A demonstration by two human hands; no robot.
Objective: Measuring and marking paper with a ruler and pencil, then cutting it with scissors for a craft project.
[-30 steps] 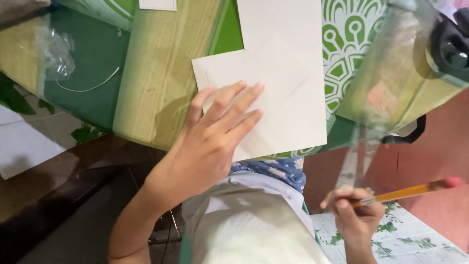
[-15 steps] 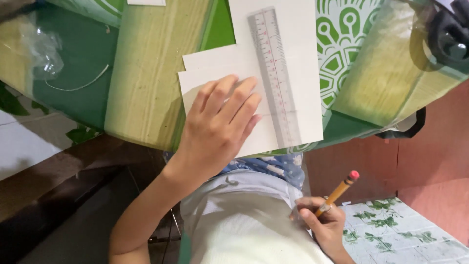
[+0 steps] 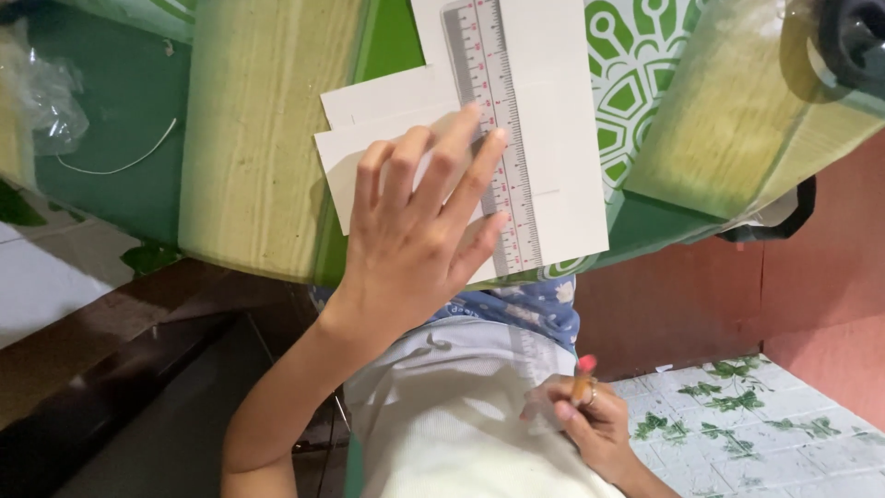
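Left hand [image 3: 415,231] flat, pinning ruler [image 3: 493,129] on paper [image 3: 562,138]; right hand [image 3: 585,420] clutches pencil [image 3: 584,376].

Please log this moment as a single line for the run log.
left hand: flat on ruler and paper | right hand: holds pencil at lap

Bright, even light; edges perhaps slightly blurred.
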